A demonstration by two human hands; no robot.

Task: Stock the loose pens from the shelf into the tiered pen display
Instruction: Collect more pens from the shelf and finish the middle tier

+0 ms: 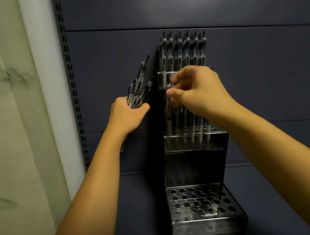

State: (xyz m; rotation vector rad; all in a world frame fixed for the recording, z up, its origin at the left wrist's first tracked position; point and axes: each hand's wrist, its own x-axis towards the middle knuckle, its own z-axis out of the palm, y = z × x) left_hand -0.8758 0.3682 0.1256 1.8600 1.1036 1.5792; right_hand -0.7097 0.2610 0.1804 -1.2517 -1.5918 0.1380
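Observation:
A black tiered pen display (194,162) stands on the dark shelf against the back panel. Its top tier holds several upright pens (183,48). The middle tier (194,140) carries a back row of several pens. The bottom tier (198,204) shows open holes with nothing in them. My left hand (129,114) grips a bundle of loose pens (139,84) left of the display, tips fanned up and to the right. My right hand (197,88) pinches one pen (169,114) over the left end of the middle tier, its lower end at the holes.
The dark blue back panel (240,71) has a slotted upright rail (71,87) on its left. A pale green curtain (8,112) hangs further left. The dark shelf surface (140,213) extends around the display's base.

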